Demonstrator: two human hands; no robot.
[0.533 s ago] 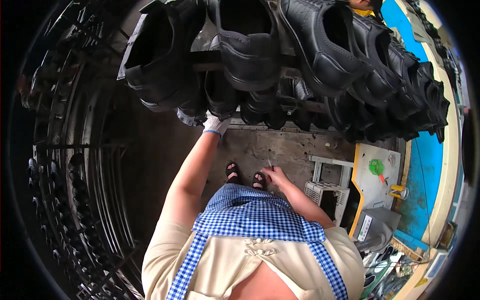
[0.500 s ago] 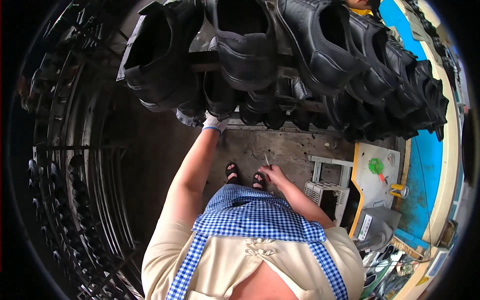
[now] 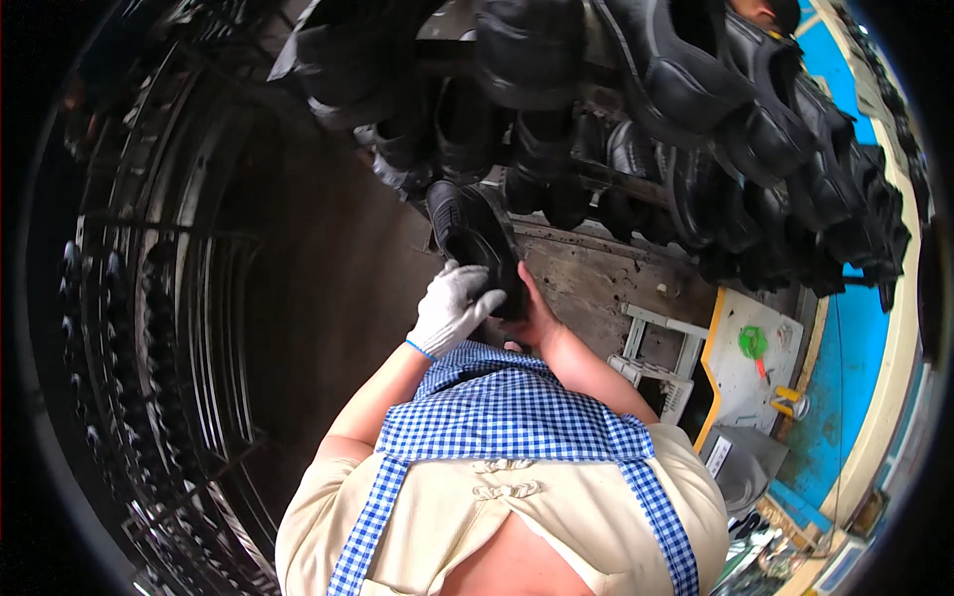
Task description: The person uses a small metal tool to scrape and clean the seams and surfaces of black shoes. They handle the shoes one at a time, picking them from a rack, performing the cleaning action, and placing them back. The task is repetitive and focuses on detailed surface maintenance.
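A black lace-up shoe (image 3: 452,214) is held in front of my apron, its toe pointing away from me. My left hand (image 3: 449,310), in a white knit glove with a blue cuff, grips it near the heel and the foot opening. On the other side of the heel, my bare right hand (image 3: 537,314) wraps round the shoe's right edge. The shoe's body hides part of the right fingers, and whether a thin stick is still in them cannot be seen. Just beyond hangs a lower row of black shoes (image 3: 465,129) on the rack.
Larger in view, an upper row of black shoes (image 3: 532,55) spans the rack overhead. Dark shelving with more shoes (image 3: 114,328) stands at the left. On the right, a white table (image 3: 747,348) carries a green tool (image 3: 752,341) and a yellow tape roll (image 3: 790,402). Another person (image 3: 765,12) is partly visible at top right.
My left hand has come back from the lower rack row with a shoe. My right hand, which held a thin stick, has moved up and now grips the shoe too. The view has shifted slightly.
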